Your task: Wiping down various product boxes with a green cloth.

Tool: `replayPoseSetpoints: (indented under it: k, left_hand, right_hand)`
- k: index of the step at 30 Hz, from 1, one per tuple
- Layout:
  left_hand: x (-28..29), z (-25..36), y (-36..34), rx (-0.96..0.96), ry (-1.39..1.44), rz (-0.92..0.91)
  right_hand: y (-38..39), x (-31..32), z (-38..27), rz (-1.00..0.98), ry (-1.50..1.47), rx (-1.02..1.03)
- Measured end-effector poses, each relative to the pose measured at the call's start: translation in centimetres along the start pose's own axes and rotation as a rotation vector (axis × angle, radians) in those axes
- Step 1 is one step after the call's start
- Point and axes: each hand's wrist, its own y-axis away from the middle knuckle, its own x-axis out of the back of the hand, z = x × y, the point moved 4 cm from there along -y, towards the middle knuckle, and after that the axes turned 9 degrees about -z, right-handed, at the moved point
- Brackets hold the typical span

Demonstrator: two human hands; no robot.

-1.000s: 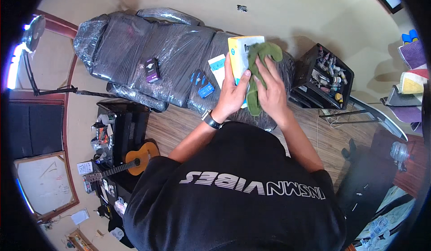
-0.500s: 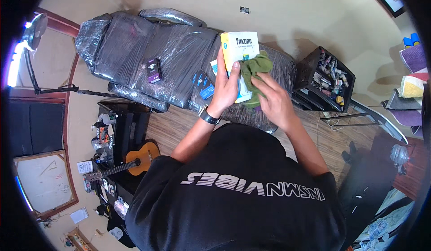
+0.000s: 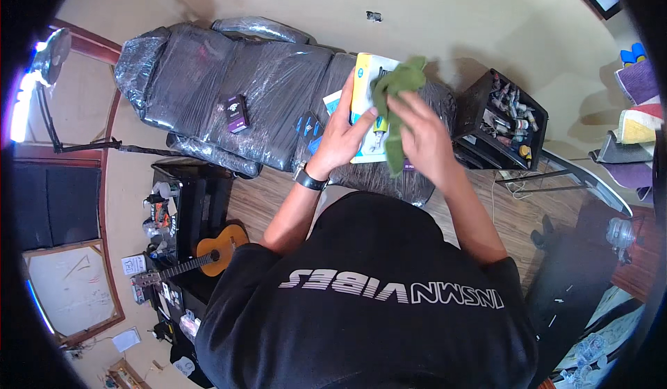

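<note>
My left hand (image 3: 338,141) is closed around the left side of a white and yellow cardboard box (image 3: 363,91), thumb on its front. A green cloth (image 3: 401,82) is bunched under the fingers of my right hand (image 3: 426,142), lying against the front of the box. One end of the cloth hangs down past the box's right side; the cloth covers much of the printed face. Close behind my left hand, a white and light blue box (image 3: 331,101) is partly hidden. A black and blue box (image 3: 306,123) lies just left of it.
Beneath is a padded reclining bed (image 3: 271,76) wrapped in clear plastic film, with a black and purple box (image 3: 237,114) on it. To the right stands a black cart (image 3: 467,128) full of small bottles. A guitar (image 3: 221,250) and a lamp arm (image 3: 48,114) are at the left.
The cloth has slid upward over the box's face and spread out, with my right hand moving along. The box has turned slightly and shifted a little to the right.
</note>
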Motion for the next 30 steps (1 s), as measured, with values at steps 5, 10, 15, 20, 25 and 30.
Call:
replayPoseSetpoints:
  k: [5,10,15,20,25,30]
  left_hand:
    - [-0.6,1.7,-0.2,-0.012,-0.171,0.012]
    - [-0.5,1.5,0.1,-0.023,-0.174,0.053]
    - [0.0,0.1,0.2,-0.048,0.081,0.218]
    - [1.6,-1.7,-0.1,-0.074,0.071,0.369]
    - [0.5,-0.4,1.2,-0.101,-0.242,0.349]
    - [-1.0,-0.7,1.7,-0.018,-0.185,0.315]
  right_hand:
    - [-2.4,0.9,-1.0,0.119,0.018,-0.027]
    - [-1.6,0.3,0.7,0.067,-0.009,0.028]
    - [-0.6,-0.5,0.4,0.035,-0.015,-0.073]
    - [2.4,-3.6,-2.0,-0.161,-0.023,0.006]
    - [1.2,-2.4,-1.2,-0.148,-0.036,-0.020]
    - [-1.0,-0.9,-0.4,-0.016,-0.050,-0.130]
